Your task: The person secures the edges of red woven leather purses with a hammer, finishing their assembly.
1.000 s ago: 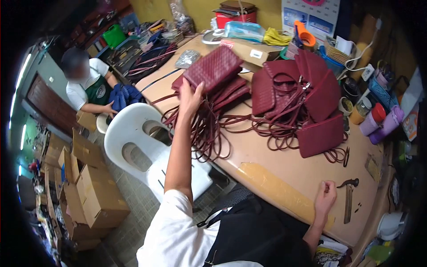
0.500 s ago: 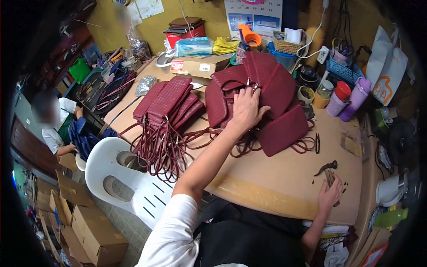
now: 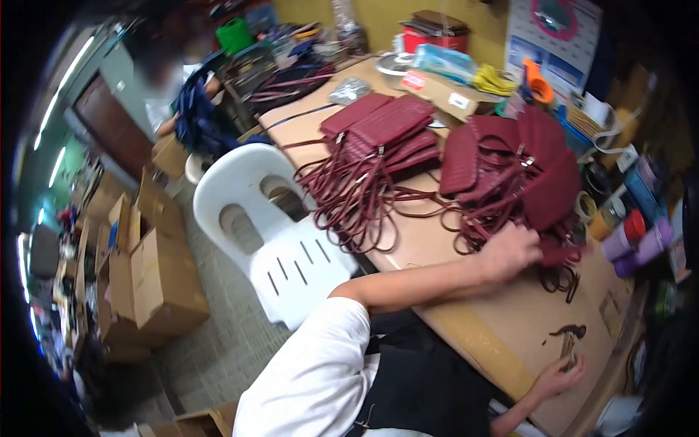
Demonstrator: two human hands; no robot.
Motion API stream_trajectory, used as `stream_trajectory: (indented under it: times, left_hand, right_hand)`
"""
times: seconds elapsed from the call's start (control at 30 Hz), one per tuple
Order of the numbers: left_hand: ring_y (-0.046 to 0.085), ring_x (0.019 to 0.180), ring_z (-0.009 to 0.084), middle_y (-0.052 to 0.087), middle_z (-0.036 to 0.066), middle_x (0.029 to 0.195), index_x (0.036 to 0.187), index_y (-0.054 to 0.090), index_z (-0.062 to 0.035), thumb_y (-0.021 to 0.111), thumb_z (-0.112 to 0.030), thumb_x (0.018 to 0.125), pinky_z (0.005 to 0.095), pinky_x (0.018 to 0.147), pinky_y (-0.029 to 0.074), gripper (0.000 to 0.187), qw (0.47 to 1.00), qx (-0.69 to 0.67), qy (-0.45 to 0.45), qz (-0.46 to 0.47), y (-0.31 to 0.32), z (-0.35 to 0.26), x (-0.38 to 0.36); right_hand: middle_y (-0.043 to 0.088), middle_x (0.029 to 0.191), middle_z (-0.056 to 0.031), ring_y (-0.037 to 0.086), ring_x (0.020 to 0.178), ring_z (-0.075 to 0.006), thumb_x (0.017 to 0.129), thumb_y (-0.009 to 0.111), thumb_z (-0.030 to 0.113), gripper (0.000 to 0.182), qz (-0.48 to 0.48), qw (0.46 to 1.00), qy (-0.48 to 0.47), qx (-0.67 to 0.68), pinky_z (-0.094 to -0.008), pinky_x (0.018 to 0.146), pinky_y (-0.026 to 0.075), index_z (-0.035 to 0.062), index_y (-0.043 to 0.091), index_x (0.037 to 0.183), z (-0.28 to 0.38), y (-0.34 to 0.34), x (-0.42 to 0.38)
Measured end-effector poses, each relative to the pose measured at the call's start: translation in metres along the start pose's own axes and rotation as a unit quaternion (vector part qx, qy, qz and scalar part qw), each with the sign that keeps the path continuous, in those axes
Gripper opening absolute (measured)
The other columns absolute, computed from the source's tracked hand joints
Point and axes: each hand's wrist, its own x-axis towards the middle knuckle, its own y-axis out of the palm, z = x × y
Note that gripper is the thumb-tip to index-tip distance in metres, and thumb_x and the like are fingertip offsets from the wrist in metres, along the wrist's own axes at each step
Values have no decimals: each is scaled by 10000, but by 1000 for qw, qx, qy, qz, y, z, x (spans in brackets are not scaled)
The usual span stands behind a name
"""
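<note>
My left hand (image 3: 513, 253), smeared by motion, is over the table at the near edge of a pile of maroon woven-pattern bags (image 3: 542, 175). Its fingers overlap the near maroon piece (image 3: 559, 253), and their grip cannot be made out. My right hand (image 3: 559, 379) is closed round the wooden handle of a hammer (image 3: 569, 342), whose dark head lies near the tabletop. To the left of the bag pile sits a stack of flat maroon bags (image 3: 389, 135). Its long thin straps (image 3: 353, 207) spill over the table edge.
A white plastic chair (image 3: 251, 197) stands against the table's left side. Open cardboard boxes (image 3: 164, 273) are on the floor. A purple bottle (image 3: 654, 242) and jars line the right edge. At the far left, a person (image 3: 160, 109) handles dark blue material (image 3: 200, 109).
My view has swung left. My left hand has come off the metal fittings on the bag pile and moved nearer to me. The right hand still holds the hammer.
</note>
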Motion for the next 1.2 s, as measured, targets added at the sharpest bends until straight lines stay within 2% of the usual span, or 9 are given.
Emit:
stream_trajectory:
  times: [0.1,0.17,0.27,0.3,0.37,0.5,0.63,0.7,1.2]
  left_hand:
    - [495,925,255,493,98,953,904,627,-128,554,-191,768,381,777,406,166,991,-13,22,134,-42,-45,-34]
    - [503,971,256,498,92,989,963,645,-120,533,-204,804,391,814,421,212,963,17,23,267,-41,-61,-77]
    - [495,1023,273,496,109,1033,1125,621,-109,667,-327,796,392,867,416,398,916,-161,-43,364,-60,-53,-93]
    - [495,1023,273,496,109,1033,1125,621,-109,667,-327,796,392,867,416,398,916,-161,-45,363,-58,-49,-93]
    - [487,1039,288,482,127,1066,1218,549,-63,738,-377,738,383,882,417,604,978,-23,-146,151,-44,-43,-92]
    - [482,1025,308,454,151,1092,1218,521,3,764,-281,721,393,861,450,621,961,-70,-221,151,-4,-29,-99]
    - [486,1002,304,455,150,1039,1062,586,11,755,-260,733,397,839,462,459,954,-104,-229,166,-12,-29,-97]
    - [489,998,300,457,151,1034,1056,586,8,752,-264,736,394,836,461,452,958,-106,-226,141,-15,-29,-101]
    - [479,1008,291,497,144,1036,973,630,18,751,-264,707,394,875,428,406,967,-116,-213,74,-17,-32,-103]
  right_hand:
    - [566,1085,-186,567,958,-329,935,545,144,272,-31,970,131,201,-407,811,459,-9,518,1158,7,-1,-14]
    - [569,1036,-151,548,940,-233,1007,460,248,320,128,884,284,349,-346,865,439,-20,514,1173,1,9,-25]
    - [569,1125,-168,550,1016,-244,1013,438,281,381,243,862,233,379,-359,927,417,-23,493,1237,16,16,-15]
    - [569,1125,-168,550,1016,-244,1013,438,281,381,244,862,232,379,-359,927,417,-23,493,1237,27,15,-14]
    - [550,1177,-214,537,1097,-316,971,512,257,380,254,865,214,375,-383,912,430,-21,505,1230,90,-10,7]
    - [573,1145,-198,541,1071,-334,941,550,298,407,269,939,68,202,-408,917,420,-22,530,1192,121,2,11]
    - [604,1006,-191,566,953,-340,927,574,290,341,329,908,109,234,-414,844,435,-33,573,1039,119,3,15]
    - [606,901,-177,567,864,-337,921,587,287,324,269,926,107,242,-418,783,436,-37,571,927,123,4,12]
    - [605,924,-176,562,864,-312,956,540,337,383,292,924,71,235,-389,804,440,-42,573,995,98,25,5]
